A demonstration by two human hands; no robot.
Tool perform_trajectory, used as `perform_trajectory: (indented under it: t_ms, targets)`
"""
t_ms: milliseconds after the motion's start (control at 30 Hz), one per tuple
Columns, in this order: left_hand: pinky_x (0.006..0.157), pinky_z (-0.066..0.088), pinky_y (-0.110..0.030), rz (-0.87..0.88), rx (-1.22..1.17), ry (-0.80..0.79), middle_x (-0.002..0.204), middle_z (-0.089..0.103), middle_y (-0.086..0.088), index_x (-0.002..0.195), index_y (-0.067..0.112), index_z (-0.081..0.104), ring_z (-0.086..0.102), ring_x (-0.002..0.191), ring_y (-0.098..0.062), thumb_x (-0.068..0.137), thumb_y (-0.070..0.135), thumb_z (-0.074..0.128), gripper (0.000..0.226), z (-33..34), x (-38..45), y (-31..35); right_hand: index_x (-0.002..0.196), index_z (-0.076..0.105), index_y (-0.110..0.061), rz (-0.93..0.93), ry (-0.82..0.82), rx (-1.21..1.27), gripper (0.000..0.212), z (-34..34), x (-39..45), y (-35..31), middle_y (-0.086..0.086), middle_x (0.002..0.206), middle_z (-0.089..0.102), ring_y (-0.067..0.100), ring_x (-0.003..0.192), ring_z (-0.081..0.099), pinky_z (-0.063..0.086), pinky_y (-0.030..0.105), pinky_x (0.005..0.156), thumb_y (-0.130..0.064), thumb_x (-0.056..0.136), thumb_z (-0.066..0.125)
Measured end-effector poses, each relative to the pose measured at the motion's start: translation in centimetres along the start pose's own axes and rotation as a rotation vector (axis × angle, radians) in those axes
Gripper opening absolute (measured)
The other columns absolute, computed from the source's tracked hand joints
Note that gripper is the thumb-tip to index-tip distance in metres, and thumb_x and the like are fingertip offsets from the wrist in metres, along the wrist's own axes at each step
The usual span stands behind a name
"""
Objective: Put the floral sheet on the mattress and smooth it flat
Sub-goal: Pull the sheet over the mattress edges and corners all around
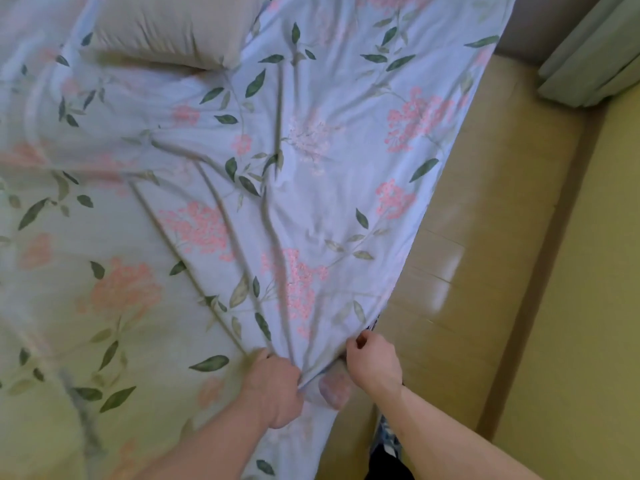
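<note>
**Both hands gather the sheet at the bed's near right edge**

The floral sheet, pale blue with pink blossom clusters and green leaves, lies spread over the mattress, covering it from the far end to the near edge. Its right border runs diagonally along the right side of the bed, beside a tan padded surface. The left hand is curled into a fist around a bunch of the fabric near the bed's near right edge. The right hand sits just beside it, fingers bent and pinching the sheet's border where it meets the bed's side. Between the two hands the cloth is gathered tight, and long creases fan out from that point across the sheet toward the far left. Farther out the fabric lies flatter. A beige pillow rests on the sheet at the far left part of the bed. A pale green curtain hangs at the far right corner.
</note>
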State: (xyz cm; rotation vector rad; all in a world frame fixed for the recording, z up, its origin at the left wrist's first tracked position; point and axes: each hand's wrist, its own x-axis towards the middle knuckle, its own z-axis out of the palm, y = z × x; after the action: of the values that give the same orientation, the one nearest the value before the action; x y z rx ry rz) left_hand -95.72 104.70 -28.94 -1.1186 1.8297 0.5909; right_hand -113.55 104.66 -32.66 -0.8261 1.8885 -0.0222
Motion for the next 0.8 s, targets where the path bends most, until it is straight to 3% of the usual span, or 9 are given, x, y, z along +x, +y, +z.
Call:
perform_trajectory:
  t_ms: [100,200,300,367,433,500,600,700,800]
  targets:
    - [0.104,0.030,-0.040,0.045,-0.068,0.083,0.125,0.058,-0.002,0.114,0.024,0.062,0.048,0.122,-0.026,0.098,0.037,0.040,0.030,2.9,0.0,-0.9,0.082,0.064,-0.023,0.030,0.039,-0.055,0.025,0.4,0.3,0.3,-0.002,0.078,0.067,0.016,0.065,0.064,0.047,0.027,0.052,-0.035,0.098,0.049]
    - [0.109,0.032,-0.037,0.107,-0.284,0.172,0.122,0.054,0.004,0.112,0.027,0.061,0.047,0.122,-0.021,0.096,0.034,0.044,0.024,4.3,-0.9,-2.2,0.092,0.064,-0.023,0.046,0.099,-0.125,0.023,1.3,0.2,0.0,-0.001,0.085,0.065,0.019,0.071,0.061,0.047,0.029,0.058,-0.038,0.099,0.048]
    - [0.086,0.040,-0.031,0.021,-0.575,0.380,0.108,0.054,0.010,0.102,0.027,0.057,0.053,0.106,-0.015,0.094,0.032,0.053,0.010,4.4,-2.2,-4.9,0.108,0.052,-0.020,0.021,0.214,-0.120,0.018,2.6,-1.6,-0.2,0.004,0.107,0.060,0.028,0.092,0.060,0.048,0.036,0.071,-0.032,0.095,0.053]
    - [0.078,0.043,-0.033,-0.084,-0.639,0.561,0.102,0.053,0.007,0.095,0.025,0.052,0.057,0.097,-0.019,0.089,0.028,0.059,0.009,4.9,-2.2,-7.8,0.126,0.046,-0.017,-0.152,0.371,-0.147,0.038,4.2,-3.4,-0.4,0.009,0.128,0.049,0.032,0.114,0.052,0.048,0.041,0.083,-0.026,0.092,0.058]
    - [0.083,0.045,-0.037,-0.209,-0.590,0.657,0.111,0.051,0.001,0.103,0.023,0.052,0.057,0.101,-0.024,0.085,0.029,0.065,0.023,5.5,-1.1,-10.8,0.146,0.038,-0.012,-0.423,0.441,-0.265,0.063,5.6,-4.7,-1.1,0.013,0.149,0.037,0.033,0.136,0.039,0.041,0.042,0.108,-0.024,0.089,0.061]
    - [0.097,0.044,-0.037,-0.326,-0.481,0.591,0.127,0.047,-0.005,0.123,0.018,0.050,0.052,0.117,-0.027,0.084,0.035,0.070,0.047,6.1,-0.3,-13.8,0.155,0.024,-0.012,-0.538,0.333,-0.434,0.075,7.2,-5.1,-2.2,0.015,0.160,0.021,0.036,0.151,0.019,0.022,0.044,0.124,-0.034,0.093,0.058]
    - [0.116,0.031,-0.036,-0.351,-0.423,0.447,0.159,0.029,-0.014,0.152,0.014,0.033,0.035,0.143,-0.030,0.086,0.048,0.073,0.085,7.9,0.7,-16.8,0.159,0.004,-0.015,-0.344,0.129,-0.495,0.105,10.7,-5.1,-2.0,0.013,0.165,-0.006,0.041,0.155,-0.005,0.009,0.052,0.125,-0.072,0.086,0.054]
    - [0.125,0.016,-0.035,-0.269,-0.481,0.376,0.171,0.003,-0.011,0.163,0.018,0.015,0.014,0.156,-0.028,0.089,0.057,0.069,0.100,9.1,1.5,-17.4,0.157,-0.028,-0.015,-0.228,0.025,-0.578,0.125,12.6,-4.1,-1.4,0.016,0.159,-0.041,0.039,0.149,-0.032,-0.005,0.057,0.125,-0.087,0.082,0.042]
    - [0.128,0.010,-0.036,-0.258,-0.419,0.315,0.171,-0.011,-0.009,0.164,0.016,0.001,0.004,0.158,-0.029,0.094,0.061,0.060,0.102,9.8,2.0,-17.2,0.149,-0.040,-0.012,-0.208,0.019,-0.620,0.122,13.6,-3.7,-0.8,0.018,0.150,-0.052,0.041,0.142,-0.043,-0.012,0.061,0.122,-0.089,0.083,0.028]
